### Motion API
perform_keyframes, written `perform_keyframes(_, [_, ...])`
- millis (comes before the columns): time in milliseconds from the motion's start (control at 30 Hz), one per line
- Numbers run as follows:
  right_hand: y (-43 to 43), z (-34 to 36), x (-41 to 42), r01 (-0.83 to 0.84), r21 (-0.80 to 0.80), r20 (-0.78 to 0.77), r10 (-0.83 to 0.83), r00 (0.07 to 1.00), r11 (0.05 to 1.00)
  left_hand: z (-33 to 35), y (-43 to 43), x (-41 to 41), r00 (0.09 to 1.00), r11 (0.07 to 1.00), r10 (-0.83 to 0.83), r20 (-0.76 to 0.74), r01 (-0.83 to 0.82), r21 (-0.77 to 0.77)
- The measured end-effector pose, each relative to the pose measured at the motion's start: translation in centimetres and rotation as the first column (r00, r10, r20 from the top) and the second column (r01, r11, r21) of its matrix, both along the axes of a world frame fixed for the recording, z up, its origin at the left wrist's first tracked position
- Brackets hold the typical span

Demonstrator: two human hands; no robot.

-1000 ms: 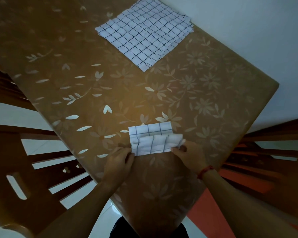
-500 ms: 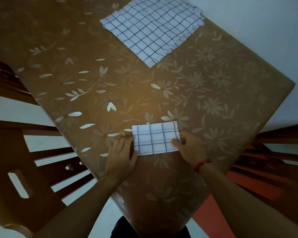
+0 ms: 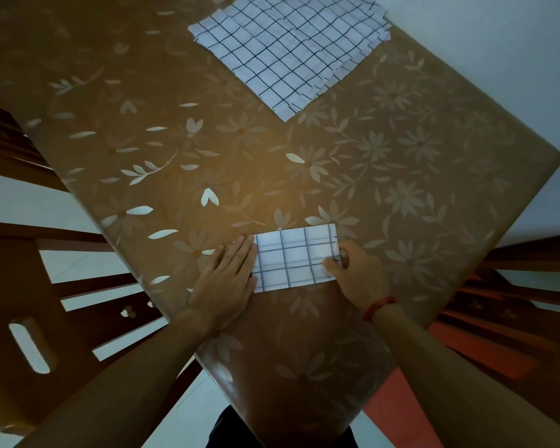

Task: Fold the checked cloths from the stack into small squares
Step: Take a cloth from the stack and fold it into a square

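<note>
View from my head, looking down at a table under a brown plastic cover printed with pale flowers (image 3: 401, 156). Near me, toward 6 o'clock, lies one white cloth with a dark grid check, folded into a short rectangle (image 3: 294, 257) flat on the cover. That is the piece I am working on.

My left hand (image 3: 227, 279) lies palm down at the cloth's 9 o'clock end, fingers straight and together, their tips touching its short edge. I judge it is there to pin that end so the layers do not slide.

My right hand (image 3: 356, 273) is at the 3 o'clock end. Its fingers are curled and the thumb sits on top, pinching that short edge. This grip looks ready to carry the end across toward 9 o'clock, halving the rectangle into a small square. A red thread bracelet (image 3: 379, 307) circles that wrist.

Far across the table, at 12 o'clock, the stack of unfolded white checked cloths (image 3: 288, 50) waits, its edges fanned unevenly, well apart from my hands. Many cloths seem left to fold.

Dark wooden chair backs (image 3: 20, 318) show at 8 o'clock, beyond the table's edge.
</note>
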State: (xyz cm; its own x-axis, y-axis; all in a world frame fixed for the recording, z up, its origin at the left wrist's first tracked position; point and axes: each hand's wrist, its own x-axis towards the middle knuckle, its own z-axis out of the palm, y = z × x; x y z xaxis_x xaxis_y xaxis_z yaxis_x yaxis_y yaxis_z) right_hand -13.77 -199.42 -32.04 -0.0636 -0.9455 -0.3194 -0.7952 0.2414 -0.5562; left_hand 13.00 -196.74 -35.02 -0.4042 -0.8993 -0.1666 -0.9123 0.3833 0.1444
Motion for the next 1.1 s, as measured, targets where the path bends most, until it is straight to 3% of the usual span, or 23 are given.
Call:
perform_keyframes(100, [0.0, -0.1, 0.2, 0.007, 0.022, -0.028, -0.006, 1.0, 1.0, -0.1, 0.0, 0.0, 1.0, 1.0, -0.01, -0.001, 0.01, -0.01])
perform_keyframes(167, [0.1, 0.0, 0.5, -0.017, -0.046, -0.116, 0.011, 0.993, 0.999, -0.1, 0.0, 0.0, 1.0, 1.0, -0.015, 0.006, 0.015, -0.008])
perform_keyframes(300, [0.2, 0.5, 3.5, -0.369, -0.291, -0.38, 0.247, 0.891, 0.883, -0.3, 0.1, -0.1, 1.0, 1.0, -0.016, 0.006, 0.016, -0.013])
perform_keyframes(467, [0.7, -1.6, 8.5, -0.684, -0.188, -0.414, 0.575, 0.706, 0.705, -0.7, 0.3, -0.1, 1.0, 0.998, -0.03, -0.004, 0.03, -0.05])
perform_keyframes(800, [0.2, -3.8, 9.1, -0.755, -0.073, -0.454, 0.653, 0.607, 0.651, -0.9, 0.3, -0.1, 0.999, 0.998, -0.039, 0.023, 0.04, -0.046])
perform_keyframes(1100, [-0.4, -2.9, 3.3, -0.711, 0.026, -0.492, 0.629, 0.602, 0.702, -0.3, 0.2, -0.2, 0.996, 0.998, -0.05, 0.068, 0.052, -0.024])
